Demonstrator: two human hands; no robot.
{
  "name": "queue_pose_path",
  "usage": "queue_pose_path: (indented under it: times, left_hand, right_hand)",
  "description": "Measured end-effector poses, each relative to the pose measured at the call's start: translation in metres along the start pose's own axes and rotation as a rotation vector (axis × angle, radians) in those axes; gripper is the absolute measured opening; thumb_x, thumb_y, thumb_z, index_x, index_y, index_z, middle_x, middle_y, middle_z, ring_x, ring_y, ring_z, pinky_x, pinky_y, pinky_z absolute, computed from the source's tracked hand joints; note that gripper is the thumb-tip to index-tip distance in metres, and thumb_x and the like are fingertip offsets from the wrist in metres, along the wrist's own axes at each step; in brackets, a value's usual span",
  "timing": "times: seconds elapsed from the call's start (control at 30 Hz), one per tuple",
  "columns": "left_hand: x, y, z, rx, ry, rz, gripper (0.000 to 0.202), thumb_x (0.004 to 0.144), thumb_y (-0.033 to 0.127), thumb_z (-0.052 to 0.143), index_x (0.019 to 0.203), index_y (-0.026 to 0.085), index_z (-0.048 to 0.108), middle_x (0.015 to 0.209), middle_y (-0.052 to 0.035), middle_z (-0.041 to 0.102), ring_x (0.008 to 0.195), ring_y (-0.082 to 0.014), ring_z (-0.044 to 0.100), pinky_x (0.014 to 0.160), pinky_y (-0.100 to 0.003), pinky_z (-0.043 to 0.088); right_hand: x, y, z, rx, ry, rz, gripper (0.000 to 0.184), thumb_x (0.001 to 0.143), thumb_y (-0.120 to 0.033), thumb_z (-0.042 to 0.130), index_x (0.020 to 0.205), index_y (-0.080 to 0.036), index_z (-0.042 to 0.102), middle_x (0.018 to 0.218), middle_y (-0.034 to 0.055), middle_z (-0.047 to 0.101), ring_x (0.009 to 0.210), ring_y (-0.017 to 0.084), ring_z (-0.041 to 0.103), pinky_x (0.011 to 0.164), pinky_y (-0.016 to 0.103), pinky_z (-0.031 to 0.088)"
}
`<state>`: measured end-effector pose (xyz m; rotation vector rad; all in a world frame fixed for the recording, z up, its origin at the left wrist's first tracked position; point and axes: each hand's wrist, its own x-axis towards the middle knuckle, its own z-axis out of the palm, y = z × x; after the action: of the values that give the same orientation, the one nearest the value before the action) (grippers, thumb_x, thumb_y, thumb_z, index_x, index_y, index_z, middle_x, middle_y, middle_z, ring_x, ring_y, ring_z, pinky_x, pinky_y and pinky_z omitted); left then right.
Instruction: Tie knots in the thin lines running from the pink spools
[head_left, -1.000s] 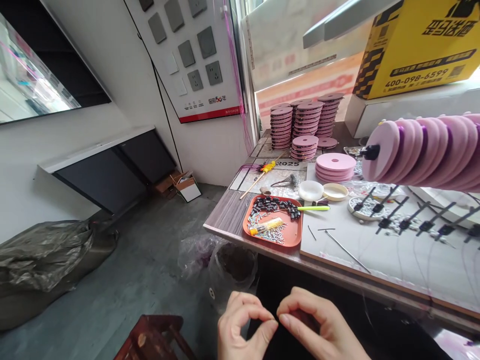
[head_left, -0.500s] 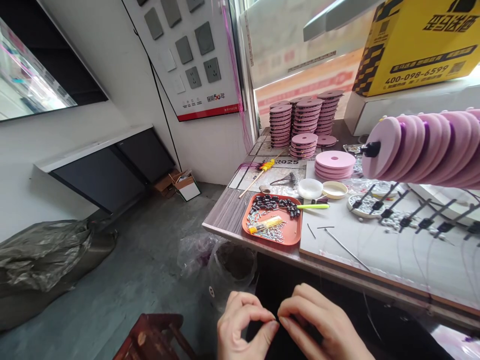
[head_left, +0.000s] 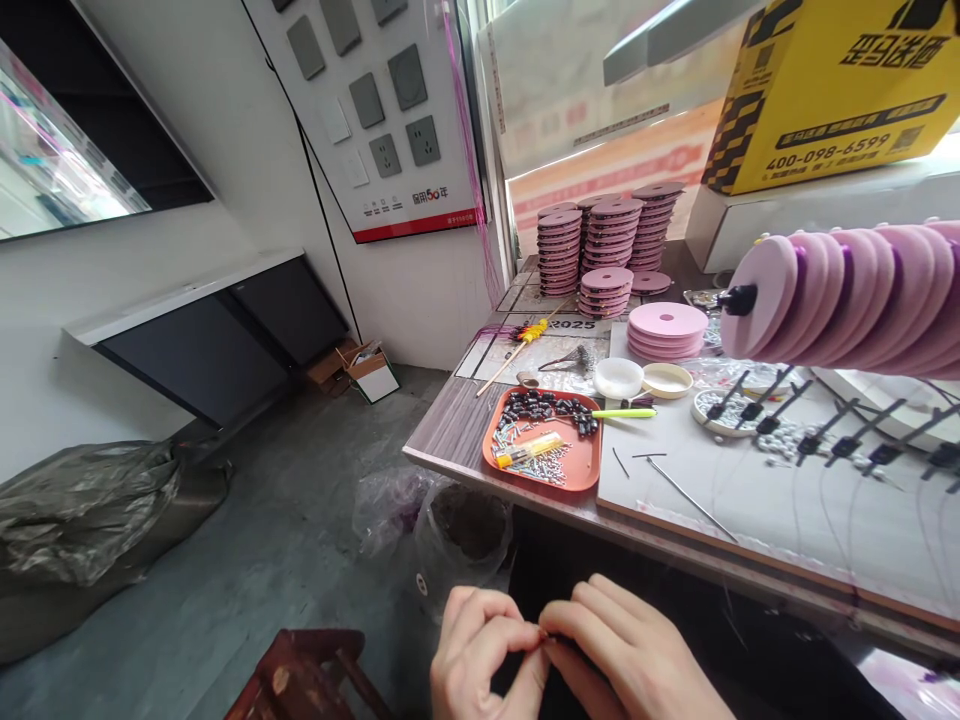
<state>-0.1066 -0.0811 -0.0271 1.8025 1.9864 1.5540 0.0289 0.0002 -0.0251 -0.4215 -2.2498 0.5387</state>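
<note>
Low in front of the table edge, my left hand (head_left: pixel 484 655) is closed, thumb and index finger pinched together. My right hand (head_left: pixel 622 645) is pinched too, its fingertips touching those of the left. Whatever lies between the fingertips is too small to make out. Beyond the hands, an orange tray (head_left: pixel 592 465) on the table holds black beads (head_left: pixel 536 403), small metal pieces and a yellow-ended clear tube (head_left: pixel 531 450). A yellow-green pen-like stick (head_left: pixel 622 413) rests across the tray's right rim. A thin metal rod (head_left: pixel 690 497) lies on the white board.
Pink discs hang in a row (head_left: pixel 832 295) at the right, above several black clips (head_left: pixel 847 445) with fine lines. Pink disc stacks (head_left: pixel 615 240) stand at the back. A bin with a clear liner (head_left: pixel 457 540) is below the table edge, and a wooden stool (head_left: pixel 300 675) stands at lower left.
My hands have drawn together: the small gap between the fingertips has closed and they now touch. The right hand moved slightly left. The objects on the table have stayed put.
</note>
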Motion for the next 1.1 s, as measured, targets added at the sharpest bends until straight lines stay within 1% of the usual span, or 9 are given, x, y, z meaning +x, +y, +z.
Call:
queue_pose_path:
  times: [0.13, 0.23, 0.4, 0.5, 0.73, 0.83, 0.97, 1.03, 1.1]
  left_hand:
    - [0.001, -0.001, 0.001, -0.031, -0.024, -0.089, 0.014, 0.074, 0.016, 0.069, 0.062, 0.021, 0.063, 0.063, 0.002, 0.059, 0.061, -0.0144, 0.055, 0.06, -0.025, 0.043]
    - [0.0, -0.001, 0.001, -0.04, -0.041, -0.129, 0.015, 0.073, 0.022, 0.071, 0.06, 0.021, 0.064, 0.062, 0.0017, 0.058, 0.061, -0.0147, 0.055, 0.061, -0.025, 0.044]
    - [0.001, 0.001, 0.001, -0.007, -0.052, -0.088, 0.013, 0.072, 0.021, 0.072, 0.061, 0.021, 0.065, 0.062, 0.0011, 0.059, 0.06, -0.0152, 0.056, 0.058, -0.026, 0.045]
    - [0.004, 0.001, -0.002, 0.052, -0.083, 0.007, 0.013, 0.071, 0.011, 0.07, 0.065, 0.021, 0.063, 0.064, 0.0003, 0.063, 0.062, -0.0158, 0.056, 0.056, -0.025, 0.046]
    - [0.021, 0.006, -0.013, 0.274, -0.344, 0.253, 0.016, 0.078, 0.006, 0.058, 0.068, 0.018, 0.058, 0.056, -0.0016, 0.06, 0.059, -0.0165, 0.053, 0.054, -0.026, 0.047]
    - [0.027, 0.01, -0.011, 0.25, -0.419, 0.337, 0.013, 0.082, 0.007, 0.052, 0.084, 0.015, 0.061, 0.058, -0.0035, 0.06, 0.059, -0.0169, 0.052, 0.055, -0.026, 0.047]
    - [0.03, 0.01, -0.002, 0.206, -0.419, 0.455, 0.023, 0.083, 0.006, 0.047, 0.101, 0.015, 0.059, 0.054, -0.0017, 0.056, 0.057, -0.0184, 0.049, 0.053, -0.028, 0.046]
    - [0.031, 0.011, 0.001, 0.19, -0.417, 0.423, 0.026, 0.082, 0.006, 0.048, 0.102, 0.017, 0.059, 0.057, -0.0015, 0.057, 0.058, -0.0188, 0.05, 0.055, -0.028, 0.047]
    - [0.032, 0.011, 0.002, 0.127, -0.396, 0.275, 0.031, 0.076, 0.004, 0.057, 0.102, 0.021, 0.059, 0.065, -0.0012, 0.06, 0.063, -0.0184, 0.055, 0.06, -0.028, 0.05]
  right_hand:
    - [-0.006, 0.003, -0.002, 0.092, 0.007, 0.117, 0.013, 0.092, -0.017, 0.046, 0.104, -0.021, 0.047, 0.074, 0.0014, 0.06, 0.064, 0.015, 0.055, 0.058, 0.024, 0.045]
    - [-0.008, 0.004, -0.002, 0.068, 0.016, 0.082, 0.007, 0.094, -0.017, 0.043, 0.091, -0.022, 0.047, 0.068, -0.0004, 0.058, 0.06, 0.014, 0.052, 0.057, 0.024, 0.042]
    - [-0.008, 0.005, 0.006, -0.012, 0.002, 0.051, 0.023, 0.097, -0.017, 0.034, 0.079, -0.02, 0.049, 0.061, -0.0005, 0.056, 0.052, 0.012, 0.047, 0.051, 0.025, 0.035]
    - [-0.008, 0.005, 0.005, 0.02, -0.077, 0.082, 0.028, 0.097, -0.016, 0.032, 0.077, -0.019, 0.051, 0.063, 0.001, 0.058, 0.054, 0.012, 0.048, 0.051, 0.024, 0.036]
    - [0.008, 0.006, -0.012, 0.254, -0.361, 0.332, 0.021, 0.087, -0.017, 0.044, 0.067, -0.02, 0.051, 0.063, -0.0001, 0.059, 0.056, 0.012, 0.052, 0.052, 0.02, 0.037]
    - [0.014, 0.007, -0.015, 0.342, -0.453, 0.451, 0.025, 0.082, -0.017, 0.049, 0.058, -0.019, 0.044, 0.056, -0.0029, 0.052, 0.05, 0.01, 0.044, 0.048, 0.02, 0.031]
    - [0.018, 0.009, -0.019, 0.416, -0.488, 0.539, 0.025, 0.076, -0.019, 0.05, 0.055, -0.019, 0.037, 0.053, -0.005, 0.042, 0.051, 0.01, 0.036, 0.047, 0.021, 0.026]
    - [0.019, 0.009, -0.023, 0.44, -0.441, 0.567, 0.024, 0.076, -0.022, 0.047, 0.055, -0.019, 0.037, 0.053, -0.0047, 0.04, 0.052, 0.011, 0.035, 0.048, 0.021, 0.026]
    - [0.02, 0.009, -0.027, 0.501, -0.379, 0.604, 0.023, 0.078, -0.028, 0.046, 0.058, -0.019, 0.042, 0.056, -0.0034, 0.043, 0.055, 0.012, 0.038, 0.051, 0.022, 0.03]
